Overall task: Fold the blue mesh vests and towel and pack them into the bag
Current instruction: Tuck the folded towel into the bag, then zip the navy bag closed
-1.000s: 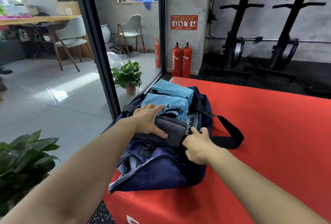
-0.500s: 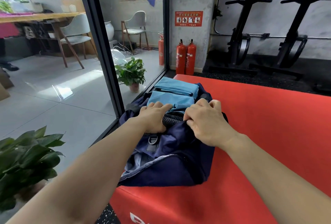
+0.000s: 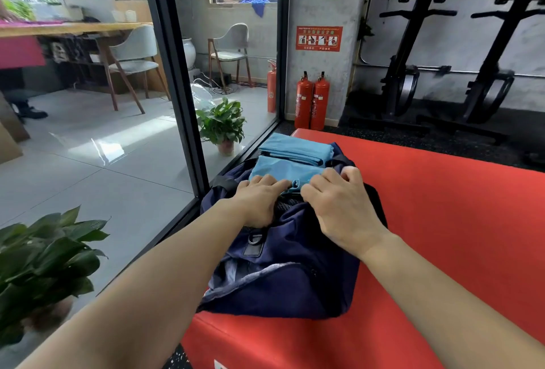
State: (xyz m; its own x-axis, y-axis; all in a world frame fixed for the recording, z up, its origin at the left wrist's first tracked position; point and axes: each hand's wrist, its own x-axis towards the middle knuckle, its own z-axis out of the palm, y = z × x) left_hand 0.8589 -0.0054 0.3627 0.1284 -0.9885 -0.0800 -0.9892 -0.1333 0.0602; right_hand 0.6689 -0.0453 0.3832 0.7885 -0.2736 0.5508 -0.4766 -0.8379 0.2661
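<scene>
Head view: both hands point(image 3: 259, 200) point(image 3: 339, 206) palm-down on bag point(image 3: 295, 283).

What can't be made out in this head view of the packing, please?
- Grey towel: only a sliver shows between the left hand and the right hand. The hands and the navy bag cover the rest.
- Bag's inside: hidden by its own fabric and the folded blue vests.
- Red sign on the pillar: the wording is too small and blurred to read.

Vests point(image 3: 283, 169) in bag point(image 3: 295, 280), bag on mat point(image 3: 442, 221), extinguishers point(image 3: 312, 100) behind
</scene>
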